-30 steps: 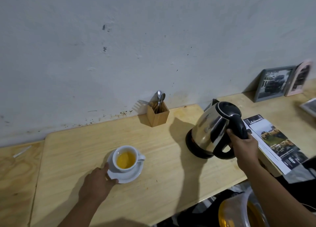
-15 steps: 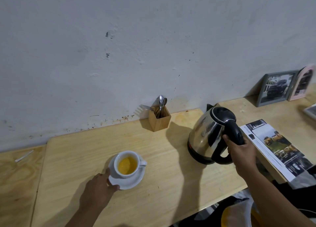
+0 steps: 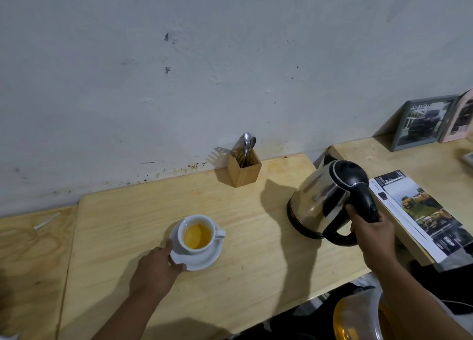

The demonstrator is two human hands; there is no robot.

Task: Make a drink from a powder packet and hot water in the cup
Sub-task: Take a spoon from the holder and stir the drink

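Note:
A white cup (image 3: 196, 234) holding yellow-orange liquid stands on a white saucer (image 3: 204, 259) on the wooden table (image 3: 256, 263). My left hand (image 3: 156, 270) grips the saucer's near-left rim with thumb and fingers. To the right, a steel kettle (image 3: 320, 199) with a black lid and handle rests on the table, tilted slightly. My right hand (image 3: 371, 234) is closed around its black handle. No powder packet is visible.
A wooden holder (image 3: 244, 169) with a spoon and fork stands by the wall. A brochure (image 3: 419, 211) lies on the right table, with framed pictures (image 3: 425, 122) behind. A small white scrap (image 3: 47, 220) lies far left. A yellow container (image 3: 358, 316) sits below the table edge.
The kettle has come down and to the right, settling on the table with my right hand still on its handle. My left hand stays at the saucer.

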